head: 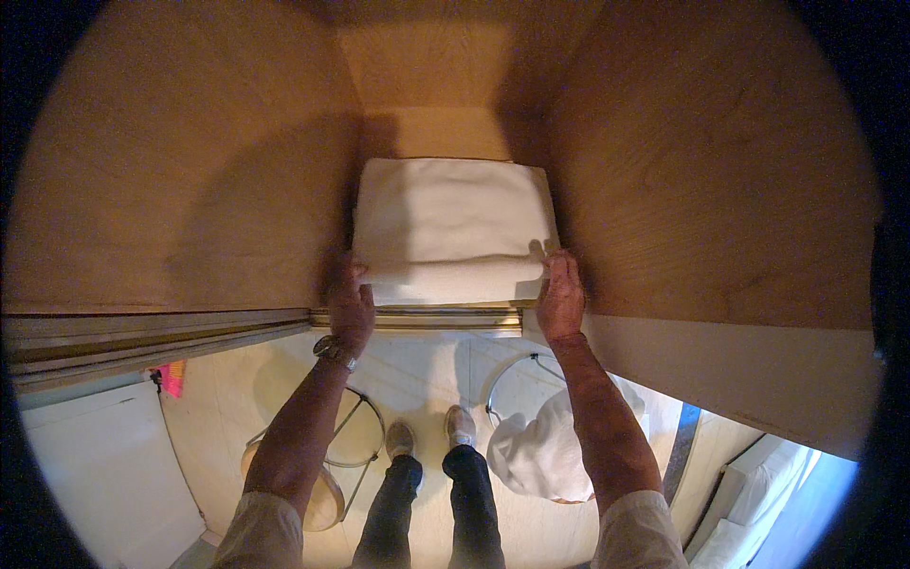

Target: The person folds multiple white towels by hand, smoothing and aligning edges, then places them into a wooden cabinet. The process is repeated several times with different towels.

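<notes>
A folded white cloth [462, 206], perhaps a towel, lies flat inside a wooden cabinet compartment [441, 131], taking up most of its width. Its near part forms a raised fold [455, 274] running from side to side. My left hand [350, 302], with a wristwatch at the wrist, grips the left end of that fold; the fingers are partly in shadow. At the right end, my right hand [561, 299] pinches the cloth between thumb and fingers. Whether more layers lie underneath is hard to see.
Wooden side walls [178, 178] rise close on both sides. Below the cabinet's front edge [419, 321], a round-seated metal stool [323, 505] stands left of my legs. White cloth [533, 455] is heaped on another stool at right. A pink object [172, 377] lies at far left.
</notes>
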A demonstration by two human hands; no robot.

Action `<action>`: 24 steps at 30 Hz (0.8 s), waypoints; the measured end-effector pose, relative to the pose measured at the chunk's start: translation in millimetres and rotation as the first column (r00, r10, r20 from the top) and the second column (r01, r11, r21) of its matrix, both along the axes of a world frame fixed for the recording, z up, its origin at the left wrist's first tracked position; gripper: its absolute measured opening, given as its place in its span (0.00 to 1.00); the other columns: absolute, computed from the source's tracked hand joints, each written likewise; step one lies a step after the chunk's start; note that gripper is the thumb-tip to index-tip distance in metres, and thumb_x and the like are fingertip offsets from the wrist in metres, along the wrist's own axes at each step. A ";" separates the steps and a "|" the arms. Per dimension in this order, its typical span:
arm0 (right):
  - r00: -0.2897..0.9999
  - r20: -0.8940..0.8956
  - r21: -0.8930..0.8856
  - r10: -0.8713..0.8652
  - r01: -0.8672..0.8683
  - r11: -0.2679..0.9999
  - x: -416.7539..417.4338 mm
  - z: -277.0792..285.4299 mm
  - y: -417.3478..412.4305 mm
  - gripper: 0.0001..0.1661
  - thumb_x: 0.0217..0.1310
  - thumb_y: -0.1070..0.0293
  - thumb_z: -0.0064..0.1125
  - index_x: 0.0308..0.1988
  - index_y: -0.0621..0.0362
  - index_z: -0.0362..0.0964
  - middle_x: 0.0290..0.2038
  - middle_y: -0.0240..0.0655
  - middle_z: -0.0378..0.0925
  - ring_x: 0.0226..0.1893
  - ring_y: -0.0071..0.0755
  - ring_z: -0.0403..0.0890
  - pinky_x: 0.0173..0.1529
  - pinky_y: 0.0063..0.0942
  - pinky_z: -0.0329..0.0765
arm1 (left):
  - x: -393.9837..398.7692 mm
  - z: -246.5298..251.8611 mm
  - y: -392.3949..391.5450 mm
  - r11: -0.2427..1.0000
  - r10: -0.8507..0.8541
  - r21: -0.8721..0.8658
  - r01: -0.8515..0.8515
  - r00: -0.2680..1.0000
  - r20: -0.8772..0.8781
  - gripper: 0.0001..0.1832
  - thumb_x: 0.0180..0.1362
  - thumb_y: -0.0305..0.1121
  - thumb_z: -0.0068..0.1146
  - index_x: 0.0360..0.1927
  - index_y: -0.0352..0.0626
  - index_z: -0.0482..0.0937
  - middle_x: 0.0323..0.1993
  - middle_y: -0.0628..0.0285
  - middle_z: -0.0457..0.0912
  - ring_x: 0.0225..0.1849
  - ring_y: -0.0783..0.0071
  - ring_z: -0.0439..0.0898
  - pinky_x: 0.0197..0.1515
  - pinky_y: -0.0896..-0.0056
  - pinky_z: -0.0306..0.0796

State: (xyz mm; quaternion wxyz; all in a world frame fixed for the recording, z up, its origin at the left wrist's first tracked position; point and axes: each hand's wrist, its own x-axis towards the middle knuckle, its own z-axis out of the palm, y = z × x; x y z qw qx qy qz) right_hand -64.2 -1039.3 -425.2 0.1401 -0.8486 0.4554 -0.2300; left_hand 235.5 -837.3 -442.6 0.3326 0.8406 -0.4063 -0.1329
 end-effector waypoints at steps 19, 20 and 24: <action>0.987 -0.052 -0.130 0.153 -0.159 0.979 74.8 43.7 -25.7 0.35 0.59 0.64 0.58 0.66 0.52 0.65 0.68 0.51 0.63 0.67 0.63 0.63 0.68 0.59 0.61 | -31.4 56.4 -69.7 0.965 -0.239 -0.010 0.262 0.896 0.375 0.25 0.63 0.34 0.56 0.63 0.41 0.72 0.70 0.40 0.64 0.73 0.40 0.61 0.71 0.37 0.55; 0.987 -0.041 -0.173 0.154 -0.159 0.972 87.6 42.4 -31.5 0.35 0.61 0.60 0.58 0.67 0.50 0.65 0.68 0.51 0.63 0.67 0.64 0.63 0.68 0.61 0.60 | -32.3 56.1 -90.9 0.967 -0.238 0.016 0.255 0.877 0.417 0.26 0.63 0.39 0.56 0.64 0.43 0.71 0.71 0.40 0.64 0.73 0.40 0.60 0.71 0.34 0.54; 0.972 -0.154 -0.116 0.176 -0.195 0.974 96.6 -15.7 -42.0 0.37 0.65 0.42 0.55 0.69 0.42 0.63 0.72 0.48 0.57 0.72 0.64 0.55 0.69 0.69 0.54 | -27.0 1.0 -105.4 0.961 -0.249 0.218 0.169 0.873 0.419 0.36 0.62 0.55 0.57 0.68 0.47 0.68 0.74 0.40 0.59 0.75 0.38 0.57 0.68 0.22 0.49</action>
